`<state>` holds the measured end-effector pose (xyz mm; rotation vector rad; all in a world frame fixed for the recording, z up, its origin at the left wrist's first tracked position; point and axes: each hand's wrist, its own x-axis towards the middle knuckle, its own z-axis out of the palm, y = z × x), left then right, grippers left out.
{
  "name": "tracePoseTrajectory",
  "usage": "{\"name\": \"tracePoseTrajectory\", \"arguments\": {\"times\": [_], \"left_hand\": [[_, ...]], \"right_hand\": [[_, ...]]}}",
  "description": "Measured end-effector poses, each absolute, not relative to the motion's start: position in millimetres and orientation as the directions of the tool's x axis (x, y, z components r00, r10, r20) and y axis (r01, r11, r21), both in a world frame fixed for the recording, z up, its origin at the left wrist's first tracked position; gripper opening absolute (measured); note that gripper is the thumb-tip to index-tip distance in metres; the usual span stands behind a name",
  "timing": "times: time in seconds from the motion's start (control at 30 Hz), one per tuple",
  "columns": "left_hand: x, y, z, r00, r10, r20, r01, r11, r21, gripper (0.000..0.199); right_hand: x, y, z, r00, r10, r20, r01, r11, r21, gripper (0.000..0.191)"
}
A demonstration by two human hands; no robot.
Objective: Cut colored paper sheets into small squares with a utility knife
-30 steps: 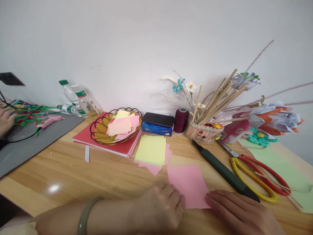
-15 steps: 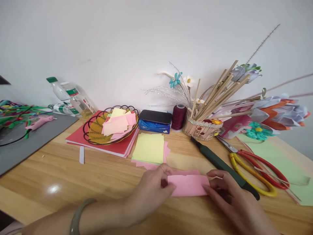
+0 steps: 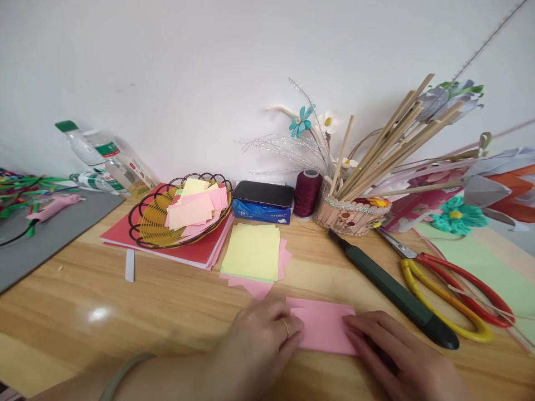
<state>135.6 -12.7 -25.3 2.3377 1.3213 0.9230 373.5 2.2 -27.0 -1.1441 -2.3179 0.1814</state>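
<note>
A folded sheet of pink paper lies on the wooden table in front of me, its back strip showing beyond the nearer fold. My left hand, with a ring on one finger and blurred by motion, has its closed fingers on the sheet's left edge. At the right edge, my right hand holds the paper between thumb and fingers. Just behind sits a stack of yellow paper squares with pink paper corners jutting out beneath. A dark green pen-shaped tool lies beyond my right hand.
Red-and-yellow-handled scissors lie at the right. Along the wall stand a wicker basket of paper pieces, a blue packet, a maroon thread spool and a container of sticks. Plastic bottles lean at the left.
The pink sheet has gone from tilted up between my hands to flatter on the table. My left fingers have curled onto its left edge. The view has shifted slightly.
</note>
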Motion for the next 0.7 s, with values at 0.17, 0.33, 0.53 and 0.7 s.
{"name": "tracePoseTrajectory", "arguments": {"times": [0.17, 0.33, 0.53, 0.7], "left_hand": [[134.9, -12.6, -19.8, 0.363, 0.855, 0.369, 0.645, -0.517, 0.562, 0.021], [131.6, -8.1, -21.1, 0.365, 0.895, 0.258, 0.657, -0.444, 0.610, 0.022], [132.3, -7.8, -19.6, 0.343, 0.904, 0.255, 0.644, -0.424, 0.637, 0.020], [134.1, -9.0, -21.4, 0.356, 0.879, 0.317, 0.668, -0.477, 0.572, 0.020]], "right_hand": [[379.3, -1.8, -31.0, -0.518, 0.761, 0.390, 0.705, 0.638, -0.310, 0.029], [374.7, -2.4, -27.2, -0.510, 0.774, 0.375, 0.740, 0.617, -0.268, 0.032], [372.5, 0.9, -29.2, -0.534, 0.755, 0.380, 0.744, 0.633, -0.213, 0.032], [373.0, 0.6, -27.8, -0.540, 0.749, 0.384, 0.743, 0.638, -0.200, 0.037]]}}
